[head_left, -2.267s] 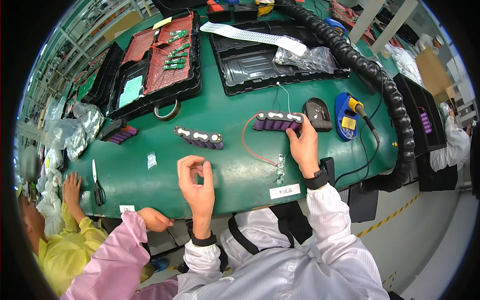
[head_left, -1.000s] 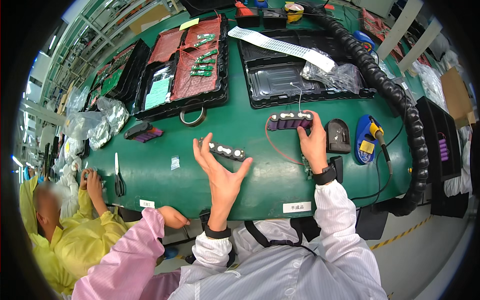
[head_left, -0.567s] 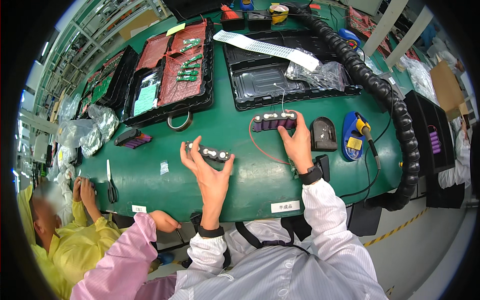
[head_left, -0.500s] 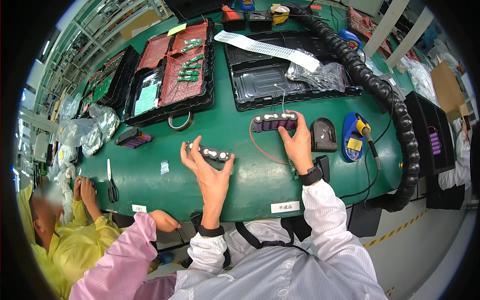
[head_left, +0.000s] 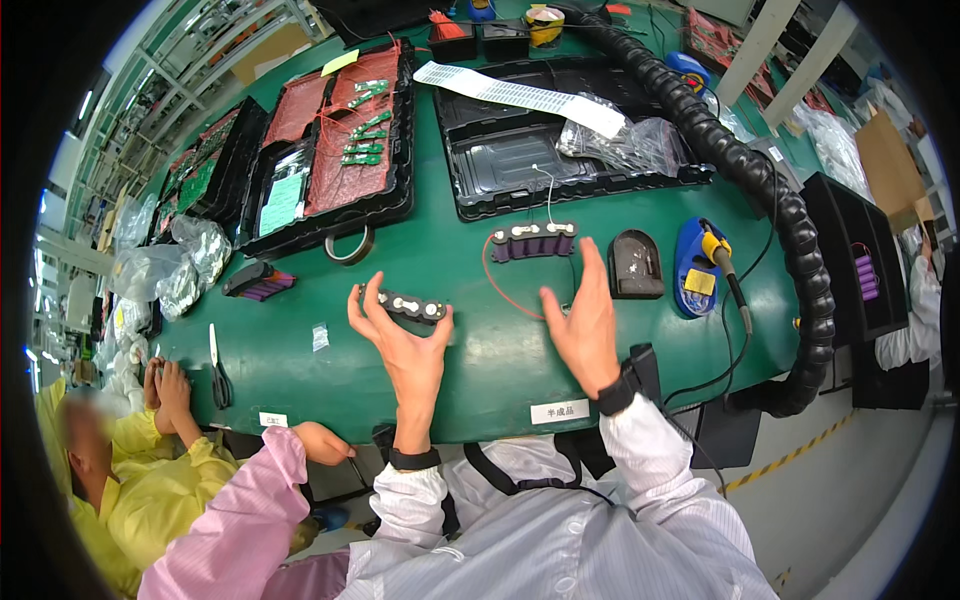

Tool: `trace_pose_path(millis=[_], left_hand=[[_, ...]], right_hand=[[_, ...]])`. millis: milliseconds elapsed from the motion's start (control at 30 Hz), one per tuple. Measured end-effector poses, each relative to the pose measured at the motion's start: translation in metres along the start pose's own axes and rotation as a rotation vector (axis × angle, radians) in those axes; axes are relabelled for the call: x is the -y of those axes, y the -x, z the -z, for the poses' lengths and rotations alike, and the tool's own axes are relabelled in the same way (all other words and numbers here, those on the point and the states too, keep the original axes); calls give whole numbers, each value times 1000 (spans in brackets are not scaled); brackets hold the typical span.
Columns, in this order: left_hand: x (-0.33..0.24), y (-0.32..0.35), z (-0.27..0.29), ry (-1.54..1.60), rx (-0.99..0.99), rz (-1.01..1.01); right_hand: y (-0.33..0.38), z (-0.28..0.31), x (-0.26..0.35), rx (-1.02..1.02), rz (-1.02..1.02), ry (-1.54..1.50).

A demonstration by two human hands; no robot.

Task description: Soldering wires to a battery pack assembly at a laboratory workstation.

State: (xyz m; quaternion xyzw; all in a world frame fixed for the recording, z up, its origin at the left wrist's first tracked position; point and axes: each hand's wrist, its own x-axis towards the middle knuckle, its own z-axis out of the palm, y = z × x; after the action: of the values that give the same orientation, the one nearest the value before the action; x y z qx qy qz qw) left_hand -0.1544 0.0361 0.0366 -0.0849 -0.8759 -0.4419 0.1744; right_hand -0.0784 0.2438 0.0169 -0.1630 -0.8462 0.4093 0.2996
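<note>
My left hand (head_left: 408, 355) grips a battery pack (head_left: 412, 307) by its two ends, thumb at the right end and fingers at the left. That pack has a black top with shiny round contacts. A second battery pack (head_left: 535, 243), with purple cells and a black top, lies on the green table farther back. A red wire loops from its left end, and a white lead rises from its top. Just to its right and nearer me, my right hand (head_left: 585, 335) is open with thumb and fingers apart, holding nothing.
A black stand (head_left: 635, 265) and a blue soldering iron holder (head_left: 695, 280) stand right, beside a black ribbed hose (head_left: 770, 190). Black trays (head_left: 407, 150) with green circuit boards are at back left. Scissors (head_left: 219, 380), tape roll (head_left: 350, 246) and another pack (head_left: 262, 283) lie left, near co-workers' hands.
My right hand has let go of the battery pack with the red wire and drawn back toward me. My left hand still holds its pack in nearly the same place.
</note>
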Motion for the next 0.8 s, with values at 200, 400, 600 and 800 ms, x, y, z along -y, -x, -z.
trace_pose_path(millis=[200, 400, 600, 800], left_hand=[[3, 1, 1, -33, -4, -10], [0, 0, 3, 43, 16, -20], [-3, 5, 10, 29, 55, -16], [-5, 10, 18, 74, 98, -21]], right_hand=[[44, 30, 31, 174, 82, 361], [47, 27, 18, 186, 64, 386], [28, 20, -2, 155, 136, 346], [3, 10, -9, 98, 270, 318]])
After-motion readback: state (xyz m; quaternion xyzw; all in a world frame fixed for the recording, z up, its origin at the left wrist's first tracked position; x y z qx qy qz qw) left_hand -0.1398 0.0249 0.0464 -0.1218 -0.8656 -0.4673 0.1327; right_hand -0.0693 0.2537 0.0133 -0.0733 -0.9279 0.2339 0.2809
